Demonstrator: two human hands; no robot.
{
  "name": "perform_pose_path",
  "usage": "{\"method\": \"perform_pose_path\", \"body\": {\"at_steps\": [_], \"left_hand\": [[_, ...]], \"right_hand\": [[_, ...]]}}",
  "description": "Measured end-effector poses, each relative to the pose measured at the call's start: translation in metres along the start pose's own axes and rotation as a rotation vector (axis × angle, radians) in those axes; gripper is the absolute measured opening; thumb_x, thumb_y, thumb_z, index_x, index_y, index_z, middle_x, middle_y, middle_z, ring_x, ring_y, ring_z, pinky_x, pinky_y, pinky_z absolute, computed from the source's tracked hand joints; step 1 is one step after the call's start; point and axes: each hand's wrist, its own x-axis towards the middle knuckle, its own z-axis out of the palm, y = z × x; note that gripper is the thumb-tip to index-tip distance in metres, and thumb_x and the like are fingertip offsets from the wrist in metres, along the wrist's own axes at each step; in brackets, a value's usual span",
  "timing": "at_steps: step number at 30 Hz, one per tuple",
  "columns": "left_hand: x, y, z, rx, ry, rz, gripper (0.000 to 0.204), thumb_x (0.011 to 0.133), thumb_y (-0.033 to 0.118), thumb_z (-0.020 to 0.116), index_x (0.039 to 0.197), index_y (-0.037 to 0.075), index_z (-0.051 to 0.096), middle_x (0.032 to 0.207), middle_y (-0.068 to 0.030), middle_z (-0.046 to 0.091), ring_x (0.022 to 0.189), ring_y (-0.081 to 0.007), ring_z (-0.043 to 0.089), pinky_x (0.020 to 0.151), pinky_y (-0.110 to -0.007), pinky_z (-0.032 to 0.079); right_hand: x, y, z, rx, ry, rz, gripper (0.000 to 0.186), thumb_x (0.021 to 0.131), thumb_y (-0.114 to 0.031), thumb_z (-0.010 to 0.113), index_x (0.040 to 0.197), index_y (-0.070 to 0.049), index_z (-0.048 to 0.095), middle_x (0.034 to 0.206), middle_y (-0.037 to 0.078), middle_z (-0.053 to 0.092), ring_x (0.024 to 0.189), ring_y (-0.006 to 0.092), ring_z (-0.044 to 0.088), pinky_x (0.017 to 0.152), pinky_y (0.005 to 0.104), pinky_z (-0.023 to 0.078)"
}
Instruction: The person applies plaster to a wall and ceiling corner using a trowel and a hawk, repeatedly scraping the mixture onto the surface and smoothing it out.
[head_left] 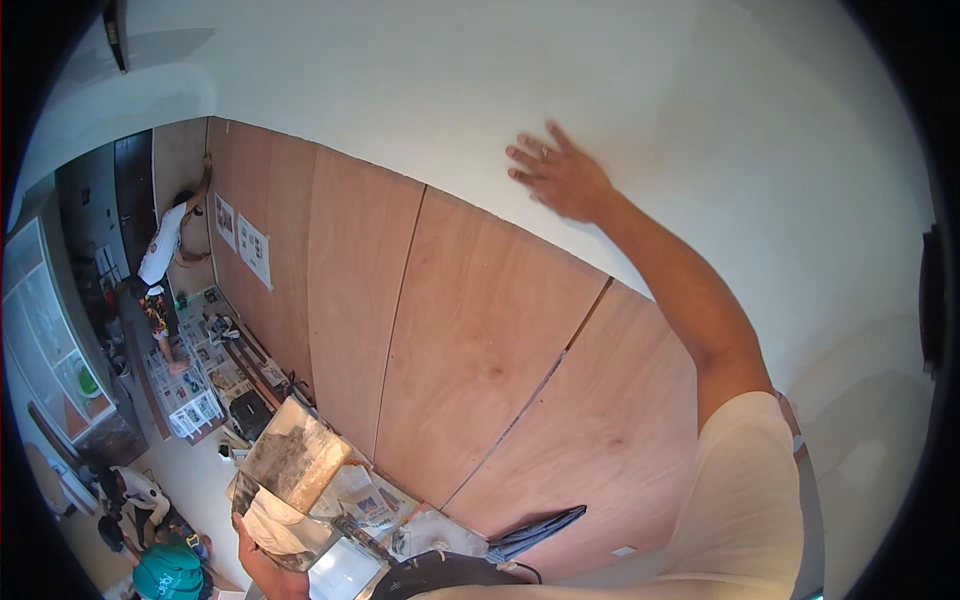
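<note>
- We find the right hand [562,182] raised against the white surface [400,90] above the wood panels [480,340], its back toward us and its fingers spread; we cannot tell how firmly it presses
- We note the left hand [246,540] low in the view, at the left edge of the tan covering [283,525]; its fingers are mostly hidden, so we cannot tell whether they are spread, pressed together or pinching
- We locate the stained board [290,452] just beyond that covering, tilted, left of the person's body, with dark patches across its face
- We see newspaper [365,500] just right of the board and a black case [250,412] beyond it
- We record a dark blue folded item [537,533] at the foot of the panels
- We observe two printed sheets [253,250] on the panels farther left
- We count a person in a white top [162,248] reaching up to the far panel, and a person in green [172,572] at lower left
</note>
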Motion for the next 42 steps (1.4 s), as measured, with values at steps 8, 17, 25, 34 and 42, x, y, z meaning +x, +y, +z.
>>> {"method": "perform_pose_path", "body": {"at_steps": [8, 17, 25, 34, 42], "left_hand": [[0.001, -0.004, 0.036, 0.148, 0.008, 0.090, 0.051, 0.107, 0.039, 0.047, 0.140, 0.000, 0.051, 0.140, -0.0139, 0.059, 0.125, -0.0309, 0.059, 0.111, -0.046, 0.044], [-0.015, 0.000, 0.087, 0.148, -0.072, -0.054, 0.053, 0.108, 0.039, 0.041, 0.143, 0.000, 0.047, 0.144, -0.0159, 0.055, 0.127, -0.0327, 0.056, 0.109, -0.048, 0.044], [-0.020, 0.007, 0.130, 0.179, -0.188, -0.250, 0.050, 0.108, 0.039, 0.042, 0.138, 0.000, 0.051, 0.138, -0.0148, 0.060, 0.121, -0.0326, 0.061, 0.105, -0.048, 0.048], [-0.026, -0.077, 0.175, 0.287, -0.272, -0.603, 0.040, 0.107, 0.031, 0.047, 0.130, 0.001, 0.058, 0.126, -0.0119, 0.068, 0.112, -0.0272, 0.067, 0.100, -0.042, 0.053], [-0.011, -0.079, 0.206, 0.356, -0.310, -0.865, 0.043, 0.108, 0.032, 0.042, 0.133, 0.000, 0.055, 0.130, -0.0144, 0.065, 0.115, -0.0286, 0.065, 0.103, -0.044, 0.052]], "right_hand": [[0.010, 0.003, -0.040, -0.112, 0.229, 0.326, 0.053, 0.099, -0.031, 0.054, 0.149, -0.013, 0.048, 0.165, 0.008, 0.027, 0.154, 0.0274, 0.019, 0.125, 0.0542, 0.013], [-0.040, -0.131, -0.038, 1.073, -0.285, 0.056, 0.043, 0.095, -0.020, 0.057, 0.137, -0.013, 0.061, 0.143, 0.012, 0.057, 0.129, 0.0255, 0.054, 0.116, 0.0458, 0.033], [-0.130, -0.335, -0.221, 2.650, -0.460, -0.003, 0.082, 0.095, -0.024, 0.071, 0.158, -0.003, 0.022, 0.158, 0.018, 0.036, 0.142, 0.0292, 0.042, 0.114, 0.0442, 0.038], [-0.170, -0.375, -0.272, 3.232, 0.884, 1.632, 0.031, 0.099, -0.006, 0.058, 0.129, -0.001, 0.051, 0.128, 0.014, 0.061, 0.119, 0.0257, 0.062, 0.104, 0.0428, 0.053], [-0.250, -0.353, -0.268, 2.310, 0.913, 1.677, 0.019, 0.093, -0.007, 0.066, 0.111, -0.002, 0.065, 0.111, 0.008, 0.065, 0.104, 0.0193, 0.063, 0.090, 0.0323, 0.051]]}}
